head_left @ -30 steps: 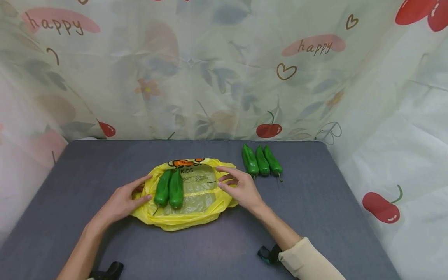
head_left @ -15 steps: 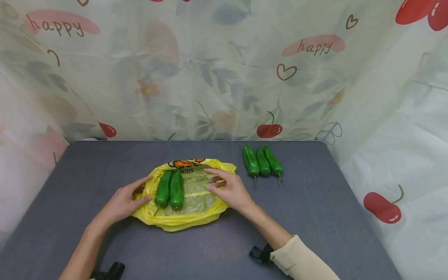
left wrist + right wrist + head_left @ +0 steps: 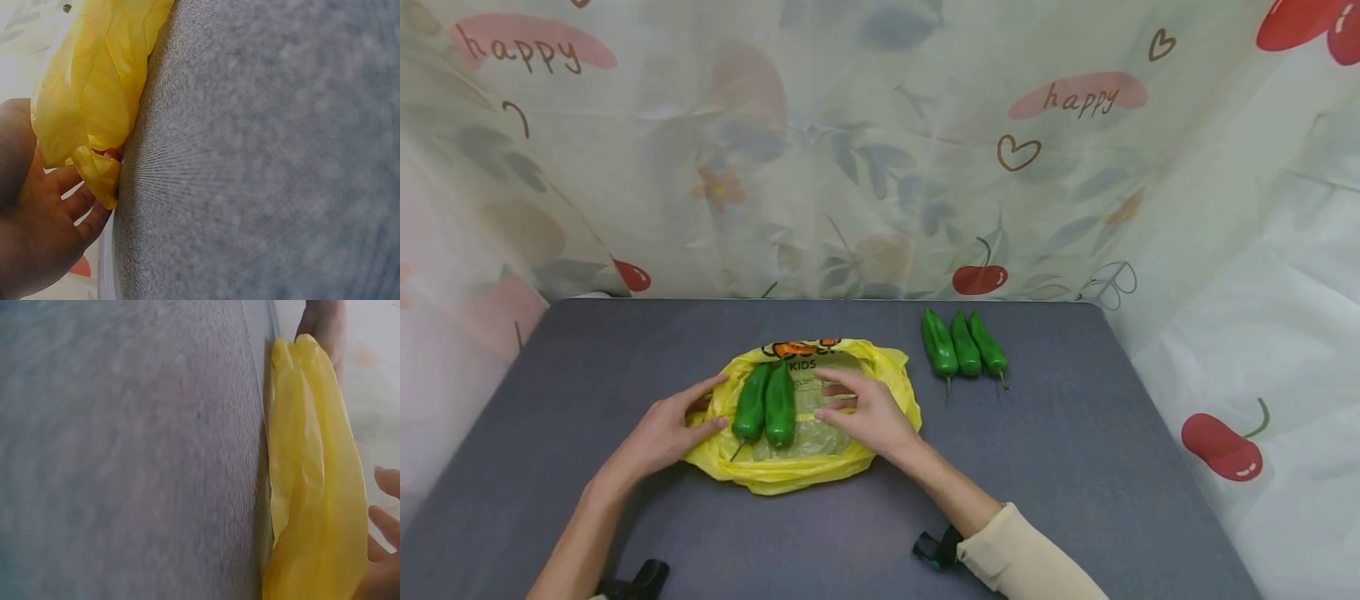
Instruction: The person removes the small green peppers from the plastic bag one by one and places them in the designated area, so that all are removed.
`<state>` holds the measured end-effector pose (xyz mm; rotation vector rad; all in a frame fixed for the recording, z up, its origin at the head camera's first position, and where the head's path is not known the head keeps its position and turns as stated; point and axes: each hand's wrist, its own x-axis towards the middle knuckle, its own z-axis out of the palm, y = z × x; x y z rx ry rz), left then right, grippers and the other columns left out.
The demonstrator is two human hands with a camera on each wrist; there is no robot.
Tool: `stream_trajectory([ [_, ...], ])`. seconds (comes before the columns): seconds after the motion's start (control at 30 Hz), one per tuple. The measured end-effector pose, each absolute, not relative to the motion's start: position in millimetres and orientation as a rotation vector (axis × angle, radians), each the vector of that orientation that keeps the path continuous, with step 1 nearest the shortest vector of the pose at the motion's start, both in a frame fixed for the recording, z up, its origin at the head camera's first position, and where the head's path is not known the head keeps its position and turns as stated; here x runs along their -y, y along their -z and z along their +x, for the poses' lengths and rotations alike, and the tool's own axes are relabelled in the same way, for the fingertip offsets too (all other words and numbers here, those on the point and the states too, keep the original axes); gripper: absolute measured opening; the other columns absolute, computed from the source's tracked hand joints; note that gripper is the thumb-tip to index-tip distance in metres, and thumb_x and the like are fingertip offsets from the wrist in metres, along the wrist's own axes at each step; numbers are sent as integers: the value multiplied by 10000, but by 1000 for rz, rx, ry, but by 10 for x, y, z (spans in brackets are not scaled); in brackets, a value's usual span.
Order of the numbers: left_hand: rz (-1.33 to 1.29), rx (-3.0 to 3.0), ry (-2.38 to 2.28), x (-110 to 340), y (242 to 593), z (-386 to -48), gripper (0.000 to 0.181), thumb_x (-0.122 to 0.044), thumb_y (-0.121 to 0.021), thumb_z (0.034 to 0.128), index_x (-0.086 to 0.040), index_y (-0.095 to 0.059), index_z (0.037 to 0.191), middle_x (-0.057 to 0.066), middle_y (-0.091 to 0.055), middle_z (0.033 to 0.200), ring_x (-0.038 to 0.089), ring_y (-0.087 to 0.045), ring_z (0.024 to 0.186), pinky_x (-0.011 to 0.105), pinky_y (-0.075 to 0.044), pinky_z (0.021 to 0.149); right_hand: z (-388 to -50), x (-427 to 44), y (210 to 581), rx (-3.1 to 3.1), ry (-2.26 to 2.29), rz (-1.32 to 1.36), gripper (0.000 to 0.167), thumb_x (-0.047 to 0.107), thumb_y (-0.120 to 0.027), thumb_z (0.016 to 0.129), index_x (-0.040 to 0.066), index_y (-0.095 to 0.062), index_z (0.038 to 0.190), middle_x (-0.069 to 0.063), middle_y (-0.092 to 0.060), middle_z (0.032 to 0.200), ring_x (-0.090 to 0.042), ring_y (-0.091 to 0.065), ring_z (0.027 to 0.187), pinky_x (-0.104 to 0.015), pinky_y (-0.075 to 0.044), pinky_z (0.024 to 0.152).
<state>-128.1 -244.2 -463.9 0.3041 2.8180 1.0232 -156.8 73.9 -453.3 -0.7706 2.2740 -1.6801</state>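
Note:
A yellow plastic bag (image 3: pixel 805 477) lies on the table with its mouth spread wide. Inside it, on the left, two green peppers (image 3: pixel 780 408) rest side by side. My left hand (image 3: pixel 662 429) holds the bag's left side, thumb over the rim; in the left wrist view the bag (image 3: pixel 94 81) passes between thumb and fingers. Over the bag's right half is my right hand (image 3: pixel 868 417), thumb and fingers apart with nothing between them, pointing at the peppers but not touching them. The right wrist view shows the bag's outer side (image 3: pixel 312 475) beside those fingers.
Three more green peppers (image 3: pixel 966 350) lie in a row near the table's back edge, right of the bag. Grey cloth covers the table (image 3: pixel 1052 433). A printed curtain (image 3: pixel 850 167) hangs behind and along both sides.
My right hand has moved left from the bag's right rim to above its inside, nearer the two peppers. The left hand, bag and peppers have stayed in place.

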Motion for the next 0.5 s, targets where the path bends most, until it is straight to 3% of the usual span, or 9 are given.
stream_trajectory([
  [0.3, 310, -2826, -1027, 2442, 4645, -1275, 650, -346, -675, 959, -111, -429, 1513, 225, -582, 1336, 393, -555, 1204, 596, -419, 958, -1543, -574, 4535, -2291, 1609, -800, 556, 137, -748, 905, 130, -554, 1426, -127, -564, 1408, -327, -613, 1176, -394, -517, 933],
  [0.5, 303, -2827, -1032, 2437, 4633, -1272, 647, -335, -680, 957, -114, -432, 1512, 224, -585, 1331, 387, -562, 1193, 588, -427, 949, -1523, -473, 4526, -2341, 1526, -763, 591, 163, -764, 893, 120, -540, 1438, -117, -579, 1393, -300, -629, 1156, -324, -523, 913],
])
